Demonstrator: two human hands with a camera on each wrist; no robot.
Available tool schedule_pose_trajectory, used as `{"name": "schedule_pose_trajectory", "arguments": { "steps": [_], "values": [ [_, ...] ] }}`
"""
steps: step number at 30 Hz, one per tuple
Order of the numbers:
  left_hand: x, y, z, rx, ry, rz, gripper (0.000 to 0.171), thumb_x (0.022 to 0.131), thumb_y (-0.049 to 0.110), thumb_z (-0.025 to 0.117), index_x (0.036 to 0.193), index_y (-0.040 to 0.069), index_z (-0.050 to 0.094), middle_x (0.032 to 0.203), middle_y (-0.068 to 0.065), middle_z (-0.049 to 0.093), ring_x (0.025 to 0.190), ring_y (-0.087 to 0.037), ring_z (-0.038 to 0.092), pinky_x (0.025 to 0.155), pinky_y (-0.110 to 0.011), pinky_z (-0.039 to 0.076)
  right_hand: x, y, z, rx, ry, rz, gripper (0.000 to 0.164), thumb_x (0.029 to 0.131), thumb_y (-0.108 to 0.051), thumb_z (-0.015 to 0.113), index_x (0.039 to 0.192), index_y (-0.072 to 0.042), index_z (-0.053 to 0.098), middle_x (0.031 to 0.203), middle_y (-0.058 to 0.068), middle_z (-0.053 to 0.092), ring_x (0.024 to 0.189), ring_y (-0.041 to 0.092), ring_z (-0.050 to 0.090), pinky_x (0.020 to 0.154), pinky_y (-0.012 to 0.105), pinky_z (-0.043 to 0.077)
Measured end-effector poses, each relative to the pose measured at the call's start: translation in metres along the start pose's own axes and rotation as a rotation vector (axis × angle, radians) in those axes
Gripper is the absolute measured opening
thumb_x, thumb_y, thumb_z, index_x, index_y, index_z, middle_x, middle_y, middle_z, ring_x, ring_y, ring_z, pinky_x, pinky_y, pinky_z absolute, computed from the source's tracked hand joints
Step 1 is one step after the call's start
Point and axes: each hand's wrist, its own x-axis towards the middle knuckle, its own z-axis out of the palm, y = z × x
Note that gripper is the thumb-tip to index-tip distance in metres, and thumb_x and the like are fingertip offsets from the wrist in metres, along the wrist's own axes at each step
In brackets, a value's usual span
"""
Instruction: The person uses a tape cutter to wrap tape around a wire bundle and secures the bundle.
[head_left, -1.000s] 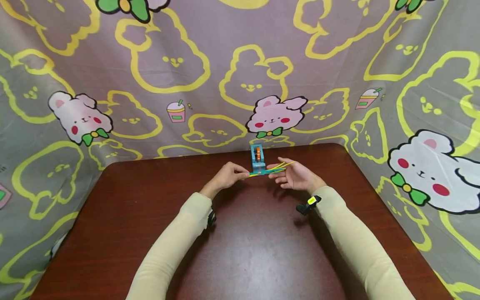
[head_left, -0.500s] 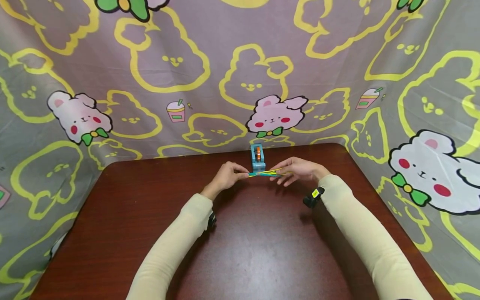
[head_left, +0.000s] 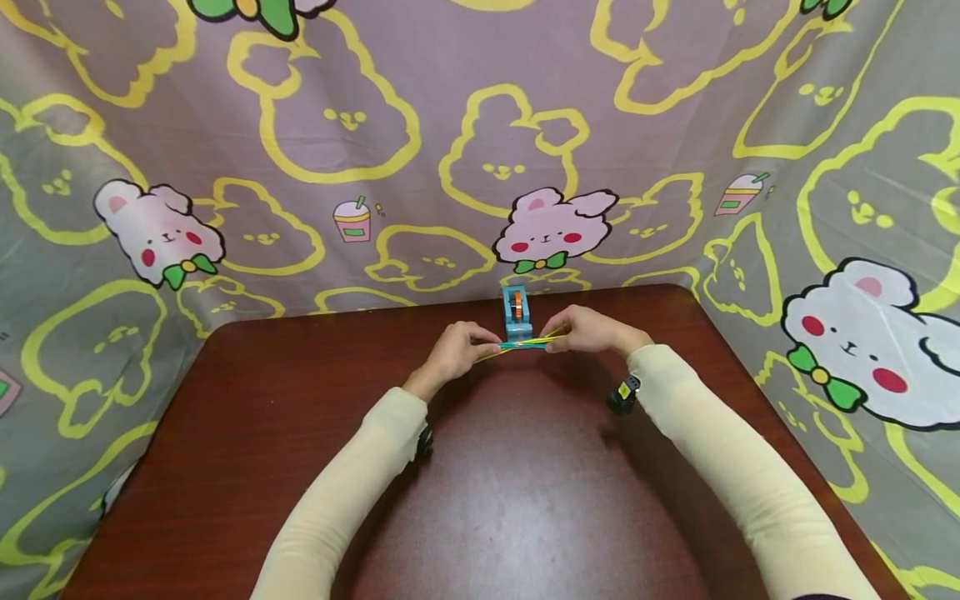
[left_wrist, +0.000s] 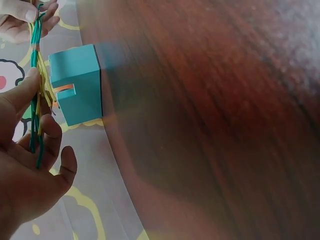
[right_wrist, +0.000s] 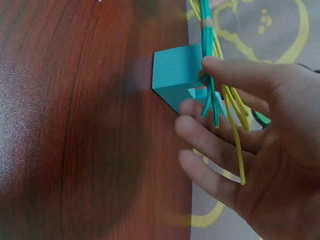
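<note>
A bundle of green and yellow wires (head_left: pixel 522 343) is stretched between my two hands above the table's far part. My left hand (head_left: pixel 452 348) pinches its left end between thumb and fingers, seen also in the left wrist view. My right hand (head_left: pixel 588 331) pinches the other end; in the right wrist view, loose green and yellow wire ends (right_wrist: pixel 235 130) hang past the thumb, over the lower fingers. A narrow brownish band (right_wrist: pixel 206 22) circles the green wires between the hands. Just behind the bundle stands a blue tape dispenser (head_left: pixel 517 310) with an orange roll in it.
The dark reddish-brown table (head_left: pixel 480 467) ends just behind the dispenser. A grey patterned cloth (head_left: pixel 427 150) hangs along the back and both sides. A small black camera (head_left: pixel 622 395) sits on the right wrist.
My right hand, at first spread with its palm showing beside the wires, has turned over and now pinches their right end. My left hand has kept its hold almost in place.
</note>
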Motion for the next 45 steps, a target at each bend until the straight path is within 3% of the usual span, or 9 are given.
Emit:
{"name": "schedule_pose_trajectory", "arguments": {
  "steps": [3, 6, 11, 18, 29, 35, 41, 45],
  "values": [
    [0.000, 0.000, 0.000, -0.001, 0.009, 0.021, 0.014, 0.092, 0.022, 0.075, 0.102, 0.014, 0.081, 0.101, 0.000, 0.071, 0.094, -0.016, 0.062, 0.080, -0.034, 0.053, 0.002, -0.001, 0.002, -0.088, 0.046, -0.045, 0.013, 0.089, -0.012, 0.077, 0.101, -0.009, 0.079, 0.093, -0.002, 0.071, 0.088, 0.019, 0.059, 0.079, 0.039, 0.050],
    [0.000, 0.000, -0.001, -0.009, 0.014, 0.034, 0.014, 0.091, 0.022, 0.075, 0.101, 0.014, 0.082, 0.096, 0.002, 0.069, 0.089, -0.016, 0.061, 0.075, -0.033, 0.052, 0.004, -0.001, 0.005, -0.146, 0.070, -0.063, 0.011, 0.087, -0.015, 0.080, 0.097, -0.011, 0.079, 0.092, -0.003, 0.070, 0.089, 0.019, 0.059, 0.080, 0.040, 0.051],
    [-0.001, -0.001, 0.000, -0.008, 0.022, 0.042, 0.014, 0.091, 0.022, 0.076, 0.100, 0.014, 0.082, 0.091, 0.003, 0.067, 0.085, -0.015, 0.060, 0.072, -0.032, 0.051, 0.005, -0.010, 0.013, -0.238, 0.088, -0.045, 0.009, 0.089, -0.020, 0.080, 0.091, -0.013, 0.075, 0.079, -0.005, 0.067, 0.073, 0.015, 0.055, 0.068, 0.034, 0.048],
    [-0.002, -0.001, 0.000, 0.018, 0.046, 0.062, 0.014, 0.089, 0.023, 0.078, 0.099, 0.015, 0.082, 0.089, 0.004, 0.066, 0.083, -0.014, 0.060, 0.071, -0.031, 0.051, 0.006, -0.016, 0.021, -0.409, 0.096, -0.153, 0.007, 0.093, -0.017, 0.074, 0.092, -0.010, 0.074, 0.075, -0.007, 0.063, 0.065, 0.012, 0.052, 0.064, 0.033, 0.046],
    [-0.003, -0.003, -0.002, 0.028, 0.035, 0.033, 0.015, 0.088, 0.024, 0.079, 0.101, 0.017, 0.082, 0.093, 0.004, 0.066, 0.088, -0.015, 0.059, 0.074, -0.032, 0.051, 0.004, -0.013, 0.036, -0.617, 0.239, -0.276, 0.011, 0.093, -0.011, 0.073, 0.082, -0.009, 0.074, 0.069, -0.007, 0.063, 0.063, 0.014, 0.057, 0.065, 0.039, 0.048],
    [0.003, -0.004, -0.006, -0.003, -0.066, 0.019, 0.017, 0.092, 0.027, 0.077, 0.102, 0.014, 0.080, 0.098, 0.002, 0.070, 0.091, -0.017, 0.059, 0.078, -0.033, 0.050, 0.002, -0.006, 0.043, -0.718, 0.330, -0.366, 0.015, 0.094, -0.011, 0.072, 0.079, -0.009, 0.070, 0.069, -0.003, 0.062, 0.065, 0.016, 0.062, 0.069, 0.042, 0.050],
    [0.015, -0.002, -0.015, -0.049, -0.173, -0.025, 0.035, 0.103, 0.035, 0.059, 0.108, 0.007, 0.079, 0.099, -0.002, 0.073, 0.088, -0.017, 0.059, 0.078, -0.033, 0.048, 0.001, 0.002, 0.048, -0.811, 0.434, -0.449, 0.015, 0.092, -0.009, 0.072, 0.078, -0.009, 0.067, 0.067, 0.001, 0.062, 0.065, 0.019, 0.062, 0.071, 0.041, 0.049],
    [0.025, -0.003, -0.021, -0.084, -0.299, -0.076, 0.044, 0.107, 0.034, 0.050, 0.105, 0.000, 0.077, 0.092, -0.009, 0.073, 0.080, -0.018, 0.062, 0.076, -0.032, 0.050, 0.001, 0.007, 0.051, -0.886, 0.508, -0.518, 0.017, 0.091, -0.008, 0.074, 0.077, -0.009, 0.063, 0.069, 0.003, 0.063, 0.067, 0.022, 0.063, 0.072, 0.039, 0.048]
  ]
}}
